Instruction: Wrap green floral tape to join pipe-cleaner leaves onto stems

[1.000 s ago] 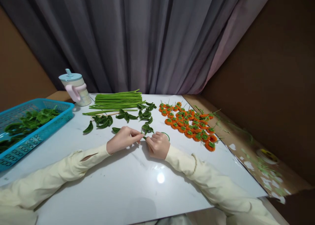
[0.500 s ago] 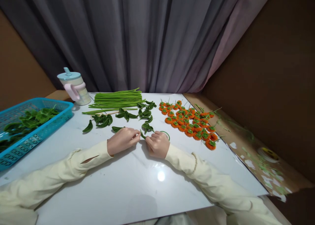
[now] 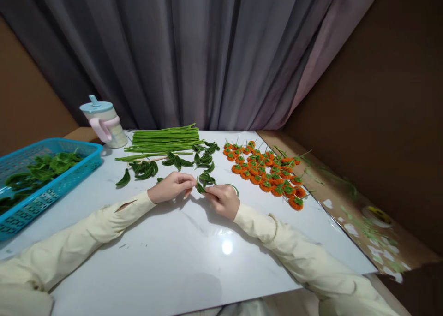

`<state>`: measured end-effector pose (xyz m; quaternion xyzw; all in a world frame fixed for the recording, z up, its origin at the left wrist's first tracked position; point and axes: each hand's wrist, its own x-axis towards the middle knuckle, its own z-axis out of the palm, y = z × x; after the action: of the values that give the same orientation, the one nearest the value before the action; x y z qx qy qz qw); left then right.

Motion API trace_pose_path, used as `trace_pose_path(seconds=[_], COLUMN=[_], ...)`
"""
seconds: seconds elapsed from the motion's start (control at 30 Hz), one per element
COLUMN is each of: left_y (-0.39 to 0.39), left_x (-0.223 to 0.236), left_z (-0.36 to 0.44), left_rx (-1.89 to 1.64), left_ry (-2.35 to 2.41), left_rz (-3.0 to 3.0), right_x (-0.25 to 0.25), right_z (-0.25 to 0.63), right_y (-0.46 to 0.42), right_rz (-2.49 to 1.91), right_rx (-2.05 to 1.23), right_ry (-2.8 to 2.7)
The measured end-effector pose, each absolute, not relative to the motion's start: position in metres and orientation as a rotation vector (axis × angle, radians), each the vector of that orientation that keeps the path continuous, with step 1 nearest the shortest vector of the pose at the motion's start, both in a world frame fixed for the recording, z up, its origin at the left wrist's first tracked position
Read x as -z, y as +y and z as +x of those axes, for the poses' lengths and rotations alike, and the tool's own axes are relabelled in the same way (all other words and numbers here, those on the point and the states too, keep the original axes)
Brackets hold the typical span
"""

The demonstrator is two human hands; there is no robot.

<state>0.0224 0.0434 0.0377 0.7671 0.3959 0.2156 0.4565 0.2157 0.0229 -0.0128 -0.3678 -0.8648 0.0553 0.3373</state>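
Between my two hands is a small dark-green fuzzy leaf (image 3: 200,187), raised a little over the white table. My right hand (image 3: 224,201) pinches its lower end between thumb and fingers. The fingertips of my left hand (image 3: 172,187) are pinched together at its upper left end. Just behind it lies a cluster of similar dark-green leaves (image 3: 207,178). A ring-shaped roll with a green edge (image 3: 236,190) shows partly behind my right hand; the rest of it is hidden.
Light-green stems (image 3: 166,140) lie in a bundle at the back. Several orange flower heads (image 3: 266,177) cover the right side. A blue basket (image 3: 51,198) of leaves stands left, near a lidded cup (image 3: 112,127). Scraps and a yellow-centred roll (image 3: 378,216) lie beyond the table's right edge.
The fingers of my right hand have uncurled from a fist into a pinch, so more of the leaf shows. My left fingertips have moved slightly up, staying at the leaf's end.
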Motion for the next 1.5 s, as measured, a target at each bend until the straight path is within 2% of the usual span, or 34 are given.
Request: trace_pose_path(seconds=[0.13, 0.27, 0.63, 1.0, 1.2, 1.5], left_y=[0.041, 0.037, 0.043, 0.045, 0.048, 0.032], left_x=[-0.035, -0.035, -0.036, -0.038, -0.044, -0.051], left_z=[0.022, 0.025, 0.02, 0.02, 0.015, 0.024], left_rx=[-0.626, -0.702, -0.596, -0.639, -0.59, -0.633], left_ry=[0.999, 1.033, 0.737, 0.675, 0.662, 0.729], left_rz=[2.008, 2.154, 1.963, 1.973, 1.941, 2.337], right_x=[0.004, -0.003, 0.004, 0.001, 0.002, -0.004], right_z=[0.214, 0.212, 0.218, 0.218, 0.218, 0.219], right_y=[0.023, 0.022, 0.034, 0.032, 0.033, 0.031], right_rz=[-1.081, -1.095, -0.731, -0.589, -0.62, -0.651], right_rx=[-0.527, -0.717, -1.522, -1.851, -1.85, -1.866], right_ry=[-2.172, -2.121, -1.851, -1.698, -1.675, -1.712])
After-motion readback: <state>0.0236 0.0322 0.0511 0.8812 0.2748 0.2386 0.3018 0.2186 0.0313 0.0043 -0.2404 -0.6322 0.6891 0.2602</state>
